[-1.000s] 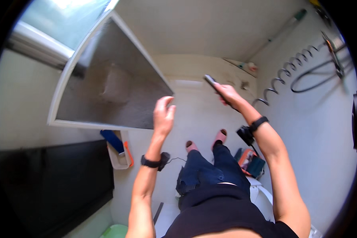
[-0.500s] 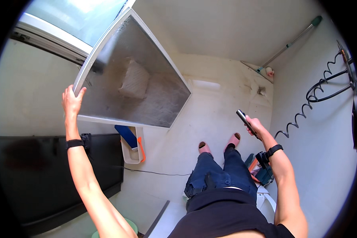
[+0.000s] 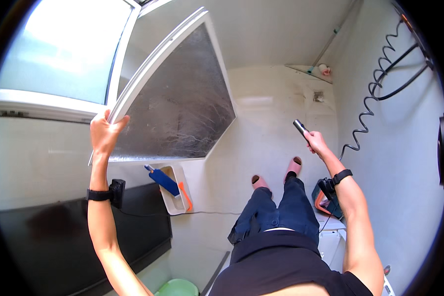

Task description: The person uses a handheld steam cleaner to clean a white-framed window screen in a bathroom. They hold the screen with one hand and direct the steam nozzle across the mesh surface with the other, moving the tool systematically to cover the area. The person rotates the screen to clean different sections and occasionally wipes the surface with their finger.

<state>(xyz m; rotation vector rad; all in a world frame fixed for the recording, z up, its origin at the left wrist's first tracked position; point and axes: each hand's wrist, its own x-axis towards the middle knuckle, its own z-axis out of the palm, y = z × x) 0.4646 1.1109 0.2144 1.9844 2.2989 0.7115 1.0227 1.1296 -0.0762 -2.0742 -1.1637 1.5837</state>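
With the left hand (image 3: 105,133), gripped the framed panel (image 3: 182,93) by its edge, beside the window (image 3: 59,54); with the right hand (image 3: 316,142), clutched a cylindrical tool (image 3: 299,126), apart from the panel. Apparently was steadying it; next, needed a firm left grip.

A black top (image 3: 281,259), navy trousers (image 3: 297,209), pink slippers (image 3: 293,165) and black wrist straps (image 3: 99,195) are worn.

Two bare hands (image 3: 105,134) (image 3: 316,142) are counted — likewise two black wristbands (image 3: 99,195) and two pink slippers (image 3: 260,182). Singles are recorded as follows — one framed panel (image 3: 182,98), one handheld tool (image 3: 300,127), one coiled black cord (image 3: 365,121), one pale tub (image 3: 179,173), one long pole (image 3: 325,47).
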